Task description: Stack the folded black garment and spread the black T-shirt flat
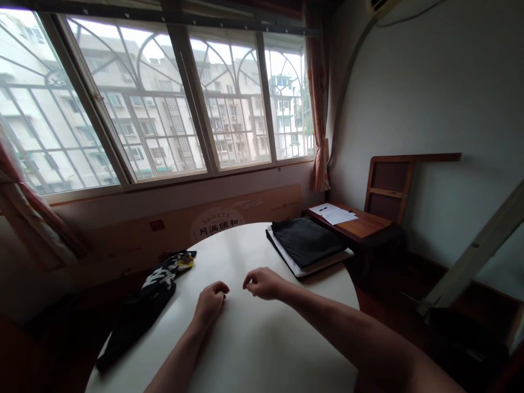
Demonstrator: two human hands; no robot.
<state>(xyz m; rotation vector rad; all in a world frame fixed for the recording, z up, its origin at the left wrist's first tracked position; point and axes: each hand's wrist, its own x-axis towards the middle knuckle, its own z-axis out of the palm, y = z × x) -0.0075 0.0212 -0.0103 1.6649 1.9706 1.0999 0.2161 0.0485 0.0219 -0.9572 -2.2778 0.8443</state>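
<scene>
Head view: two bare forearms are stretched over a round white desk beneath a wide barred window. The left hand is rested on the desk surface with its fingers curled into a loose fist, nothing held. The right hand is seen just beside it, at 3 o'clock, hovering low with fingers drawn narrow, thumb and forefinger tips nearly met; whether anything tiny is pinched there cannot be told. A crumpled dark garment with white print is draped over the desk edge at 9 o'clock from the hands, a yellow patch showing at its far end. A stack of folded clothes, dark on top and white below, is laid at 1 o'clock, well apart from both hands. Papers and a pen are seen on a brown side table beyond.
</scene>
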